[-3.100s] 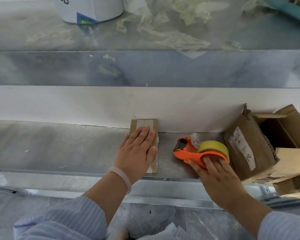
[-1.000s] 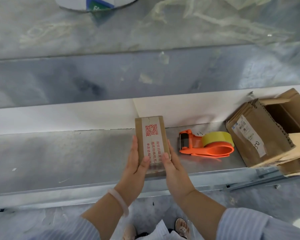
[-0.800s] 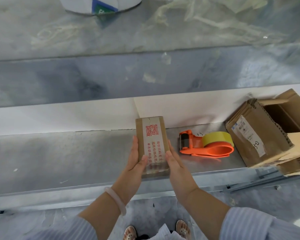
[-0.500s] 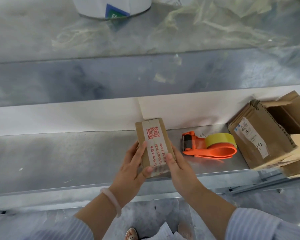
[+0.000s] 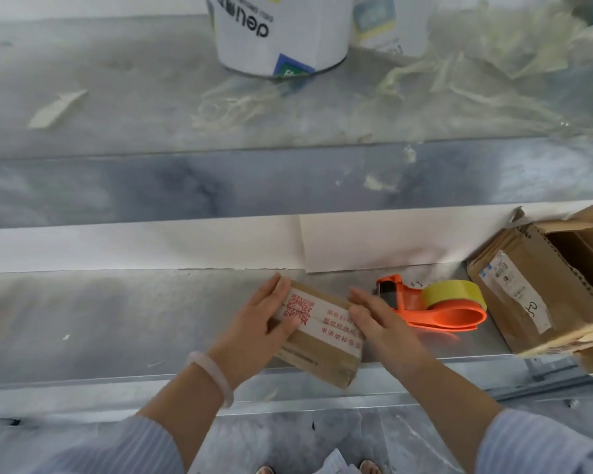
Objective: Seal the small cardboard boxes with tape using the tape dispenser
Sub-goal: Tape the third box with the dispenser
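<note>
A small cardboard box (image 5: 322,340) with a white tape strip printed in red lies skewed between my hands, its near corner over the metal shelf's (image 5: 117,319) front edge. My left hand (image 5: 257,323) grips its left end, fingers along the far side and thumb on the top face. My right hand (image 5: 374,319) presses straight fingers against the right end. The orange tape dispenser (image 5: 439,316) with its yellow roll (image 5: 452,294) lies on the shelf just right of my right hand, untouched.
A stack of flattened and open larger cardboard boxes (image 5: 528,295) fills the shelf's right end. On the upper ledge stand a white tub (image 5: 281,32) and a heap of torn tape scraps (image 5: 459,83). A white back wall borders the shelf.
The box has turned from lengthwise to slanting across, clockwise, and come nearer the front edge. Both hands stayed on it. Three seconds ago my right hand was on the dispenser.
</note>
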Demonstrator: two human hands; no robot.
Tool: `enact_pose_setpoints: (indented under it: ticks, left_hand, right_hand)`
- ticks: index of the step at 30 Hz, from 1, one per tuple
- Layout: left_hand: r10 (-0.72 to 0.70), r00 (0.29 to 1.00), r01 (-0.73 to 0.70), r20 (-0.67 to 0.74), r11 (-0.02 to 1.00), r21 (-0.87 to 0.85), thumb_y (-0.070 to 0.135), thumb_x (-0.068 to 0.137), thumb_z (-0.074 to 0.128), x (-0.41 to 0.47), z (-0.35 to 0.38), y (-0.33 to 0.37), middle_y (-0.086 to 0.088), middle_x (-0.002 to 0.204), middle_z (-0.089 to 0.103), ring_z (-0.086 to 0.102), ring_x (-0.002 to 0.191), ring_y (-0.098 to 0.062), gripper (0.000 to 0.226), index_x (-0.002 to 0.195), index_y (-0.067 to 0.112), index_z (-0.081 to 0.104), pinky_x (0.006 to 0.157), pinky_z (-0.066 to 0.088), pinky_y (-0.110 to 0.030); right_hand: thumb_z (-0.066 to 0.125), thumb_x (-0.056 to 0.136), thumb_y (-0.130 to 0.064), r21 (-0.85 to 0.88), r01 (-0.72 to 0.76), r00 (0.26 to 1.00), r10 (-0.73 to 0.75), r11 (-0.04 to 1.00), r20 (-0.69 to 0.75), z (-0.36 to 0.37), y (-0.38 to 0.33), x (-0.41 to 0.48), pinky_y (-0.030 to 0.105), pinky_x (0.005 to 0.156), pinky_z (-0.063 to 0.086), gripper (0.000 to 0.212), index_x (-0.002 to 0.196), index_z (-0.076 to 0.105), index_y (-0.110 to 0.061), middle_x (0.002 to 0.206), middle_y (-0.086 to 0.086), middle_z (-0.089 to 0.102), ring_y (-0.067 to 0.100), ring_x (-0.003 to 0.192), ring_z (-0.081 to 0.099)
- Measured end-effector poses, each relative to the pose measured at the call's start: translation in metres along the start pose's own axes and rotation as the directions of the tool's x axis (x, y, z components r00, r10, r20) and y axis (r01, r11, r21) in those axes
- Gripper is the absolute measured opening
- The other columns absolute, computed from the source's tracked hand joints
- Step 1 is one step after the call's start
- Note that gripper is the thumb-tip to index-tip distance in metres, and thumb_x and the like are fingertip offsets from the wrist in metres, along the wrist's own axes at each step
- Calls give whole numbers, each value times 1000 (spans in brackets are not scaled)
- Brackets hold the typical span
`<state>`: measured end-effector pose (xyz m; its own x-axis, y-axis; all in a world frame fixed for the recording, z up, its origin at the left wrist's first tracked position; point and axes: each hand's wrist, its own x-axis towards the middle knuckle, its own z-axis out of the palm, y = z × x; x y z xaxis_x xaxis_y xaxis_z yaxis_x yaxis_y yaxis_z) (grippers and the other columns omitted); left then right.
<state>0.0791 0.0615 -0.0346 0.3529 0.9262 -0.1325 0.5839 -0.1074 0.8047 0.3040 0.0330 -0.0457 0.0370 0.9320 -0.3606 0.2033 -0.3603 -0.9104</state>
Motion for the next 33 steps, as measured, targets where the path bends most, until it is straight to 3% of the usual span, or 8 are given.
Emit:
enact_pose_setpoints:
  ticks: [3, 6, 10, 15, 19, 25, 29, 33]
  left_hand:
    - [-4, 996, -2, -88, 998, -66, 28, 97, 54, -4, 10, -2, 21, 141, 27, 41, 109, 23, 57, 149, 31, 30, 78, 40, 2]
    - [6, 974, 9, -228, 998, 63, 39, 97, 52, -9, 20, -5, 19, 133, 31, 45, 112, 0, 56, 148, 37, 31, 81, 44, -4]
    - [28, 985, -10, -168, 994, 110, 54, 95, 28, -8, 31, -10, 23, 157, 2, 23, 133, 1, 64, 153, 40, 3, 102, 29, -6]
    - [-65, 992, 51, -108, 991, -126, 51, 93, 32, -4, 30, -15, 27, 154, 4, 25, 133, 5, 62, 149, 45, 5, 90, 26, 7]
    - [-67, 990, 25, -121, 947, -320, 47, 88, 50, -1, 26, -21, 13, 149, 27, 36, 132, -6, 54, 135, 54, 23, 101, 46, -17]
    - [-20, 998, 39, 51, 915, -401, 53, 69, 81, -3, 11, -38, 9, 151, 32, 38, 136, -7, 87, 140, 48, 32, 100, 51, -32]
    - [-6, 996, -18, -85, 961, -276, 52, 57, 88, -19, 15, -26, 27, 129, 47, 44, 128, 1, 89, 133, 42, 42, 101, 51, -38]
    - [-53, 951, -50, -304, 946, -321, 51, 55, 88, -47, 20, -11, 29, 119, 50, 47, 123, 1, 82, 125, 39, 47, 89, 56, -26]
  right_hand:
    - [49, 100, -35, -87, 71, 968, -90, 994, -234, 8, -3, -8, 10, 78, 48, 45, 144, 41, -34, 138, -13, 46, -4, 113, 50]
    - [38, 102, -40, -301, 147, 966, -202, 942, -159, 21, 4, -20, 20, 117, 22, 55, 152, 17, -41, 155, -25, 15, -8, 139, 16]
    - [39, 102, -38, -428, 197, 975, -221, 882, -7, 31, 11, -11, -11, 92, -4, 69, 143, -16, -46, 147, -37, -26, -35, 119, -21]
    - [45, 101, -35, -318, 133, 990, -139, 939, 6, 12, -1, 1, -8, 95, 8, 72, 152, -4, -42, 155, -28, -2, -13, 137, 2]
    - [62, 92, -39, -182, 59, 975, -96, 981, -200, 22, 2, -1, 30, 109, 40, 79, 154, 13, -38, 151, -12, 30, 9, 134, 37]
    - [61, 93, -42, -64, 23, 990, -32, 998, -136, 8, 4, 1, 23, 92, 50, 58, 145, 36, -40, 122, -20, 57, 1, 109, 55]
    - [60, 93, -44, -64, 5, 999, -8, 998, -49, -8, -3, 1, 39, 95, 52, 43, 131, 42, -53, 113, -25, 55, 6, 109, 56]
    - [60, 89, -48, -78, 88, 993, -82, 993, 83, -8, -20, 2, 21, 89, 46, 61, 143, 33, -44, 119, -28, 52, 1, 113, 52]
